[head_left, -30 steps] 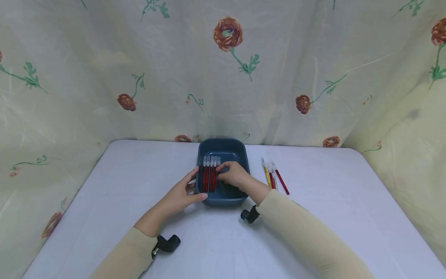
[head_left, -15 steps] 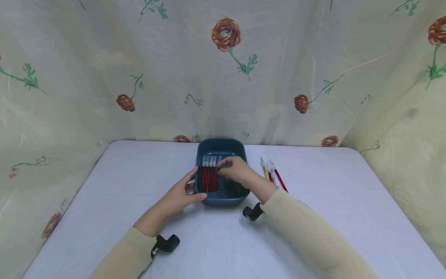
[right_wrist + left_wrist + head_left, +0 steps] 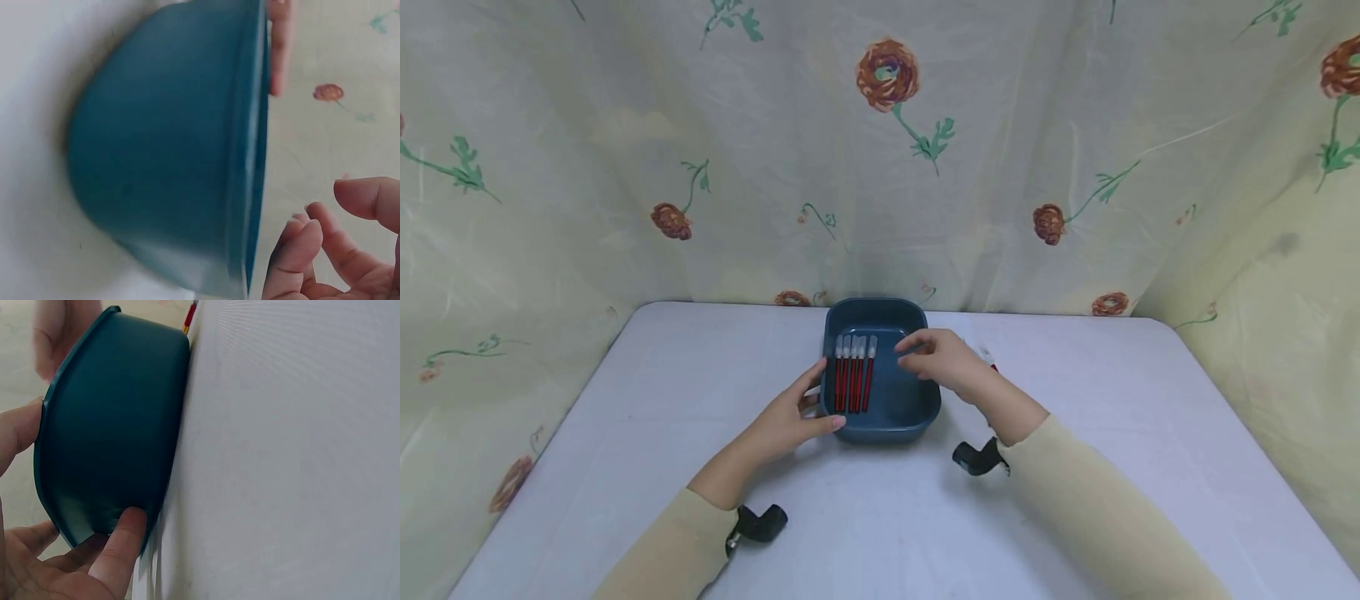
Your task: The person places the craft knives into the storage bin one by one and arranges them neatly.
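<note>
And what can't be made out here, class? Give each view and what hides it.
Head view: loose sticks on the table, mostly behind the right hand and wrist.
Head view: any print on the row of red sticks, too small.
Wrist views: the inside of the container, behind its wall.
Right wrist view: most of the left hand, behind the container.

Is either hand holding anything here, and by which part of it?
The left hand holds the blue tray by its left side and near-left corner. The right hand holds nothing.
</note>
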Tool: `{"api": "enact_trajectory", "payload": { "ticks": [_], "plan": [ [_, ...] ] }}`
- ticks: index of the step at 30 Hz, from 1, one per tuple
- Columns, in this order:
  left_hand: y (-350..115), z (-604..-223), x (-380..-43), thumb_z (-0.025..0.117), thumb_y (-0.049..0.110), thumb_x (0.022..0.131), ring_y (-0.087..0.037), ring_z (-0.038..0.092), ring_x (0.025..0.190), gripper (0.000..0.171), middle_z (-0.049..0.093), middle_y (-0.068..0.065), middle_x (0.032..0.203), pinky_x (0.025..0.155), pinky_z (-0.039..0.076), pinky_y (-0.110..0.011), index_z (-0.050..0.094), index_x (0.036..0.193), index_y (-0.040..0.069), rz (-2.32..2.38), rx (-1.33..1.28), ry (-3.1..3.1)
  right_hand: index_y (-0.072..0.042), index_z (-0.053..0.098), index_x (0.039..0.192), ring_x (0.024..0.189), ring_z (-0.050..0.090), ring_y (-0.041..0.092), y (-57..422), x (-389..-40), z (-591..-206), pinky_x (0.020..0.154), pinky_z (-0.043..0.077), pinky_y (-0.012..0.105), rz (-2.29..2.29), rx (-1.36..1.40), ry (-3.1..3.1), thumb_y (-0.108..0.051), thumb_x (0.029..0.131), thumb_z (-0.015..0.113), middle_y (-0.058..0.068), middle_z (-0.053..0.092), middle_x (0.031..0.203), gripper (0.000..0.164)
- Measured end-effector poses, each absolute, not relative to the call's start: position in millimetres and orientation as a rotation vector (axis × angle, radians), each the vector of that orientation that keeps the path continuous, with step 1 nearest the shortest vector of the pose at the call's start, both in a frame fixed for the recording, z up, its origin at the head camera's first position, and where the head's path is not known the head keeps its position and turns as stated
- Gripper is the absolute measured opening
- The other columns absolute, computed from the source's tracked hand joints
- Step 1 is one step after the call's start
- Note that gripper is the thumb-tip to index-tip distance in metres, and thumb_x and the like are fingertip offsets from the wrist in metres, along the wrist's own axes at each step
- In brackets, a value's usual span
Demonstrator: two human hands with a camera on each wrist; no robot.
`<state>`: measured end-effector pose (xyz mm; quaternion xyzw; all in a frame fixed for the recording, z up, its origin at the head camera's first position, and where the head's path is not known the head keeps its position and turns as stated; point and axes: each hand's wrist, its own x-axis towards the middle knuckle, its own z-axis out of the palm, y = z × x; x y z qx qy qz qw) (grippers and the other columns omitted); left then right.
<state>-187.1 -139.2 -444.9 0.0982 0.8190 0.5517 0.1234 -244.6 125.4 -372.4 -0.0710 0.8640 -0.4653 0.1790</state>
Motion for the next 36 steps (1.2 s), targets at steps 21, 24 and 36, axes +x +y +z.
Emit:
{"api": "enact_trajectory", "payload": {
  "ticks": [21,24,36],
  "plan": [
    [-138,-443,-185,0.079,0.023,0.089,-0.041,0.034,0.144,0.096,0.023,-0.015,0.164,0.105,0.044,-0.053,0.017,0.162,0.022,1.618,0.265,2.381,-0.001,0.064,0.125,0.102,0.058,0.037,205,-231,-364,0.088,0.054,0.042,-1.234,-0.241,2.541,-0.021,0.102,0.058,0.019,0.064,0.116,0.031],
    [-138,-443,-185,0.08,0.023,0.088,-0.041,0.035,0.143,0.096,0.024,-0.015,0.163,0.105,0.043,-0.053,0.018,0.162,0.022,1.613,0.255,2.392,0.001,0.062,0.127,0.104,0.056,0.038,215,-233,-369,0.091,0.053,0.045,-1.236,-0.224,2.533,-0.021,0.102,0.058,0.022,0.063,0.118,0.033],
    [-137,-443,-186,0.08,0.023,0.088,-0.042,0.037,0.142,0.096,0.025,-0.015,0.163,0.105,0.044,-0.053,0.018,0.162,0.021,1.601,0.253,2.411,0.005,0.059,0.128,0.104,0.054,0.034,245,-232,-394,0.091,0.051,0.046,-1.234,-0.145,2.532,-0.017,0.103,0.055,0.023,0.06,0.118,0.034]
  ]
}}
